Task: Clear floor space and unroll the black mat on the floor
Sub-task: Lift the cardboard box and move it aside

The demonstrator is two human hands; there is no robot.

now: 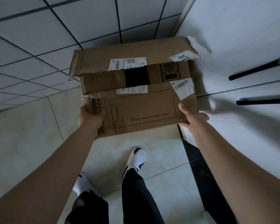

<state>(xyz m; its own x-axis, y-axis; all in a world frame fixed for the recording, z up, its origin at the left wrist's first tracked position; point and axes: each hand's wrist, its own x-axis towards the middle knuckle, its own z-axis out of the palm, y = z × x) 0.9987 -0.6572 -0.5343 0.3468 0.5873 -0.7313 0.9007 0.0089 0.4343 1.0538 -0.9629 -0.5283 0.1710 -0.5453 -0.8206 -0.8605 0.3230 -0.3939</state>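
Over pale floor tiles, cardboard box long axis left-right, w/ left hand & right hand fingers gripping its ends.

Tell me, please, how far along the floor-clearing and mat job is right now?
Early. Nothing looks finished yet. In hand: the left hand and right hand grip the cardboard box by its near corners, by the tiled wall. Left: setting it aside and unrolling the mat, which isn't in view.

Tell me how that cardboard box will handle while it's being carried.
The cardboard box is probably light: the left hand and right hand hold only its near corners. Its torn-open top flaps look floppy. The walls seem creased, so they may flex.
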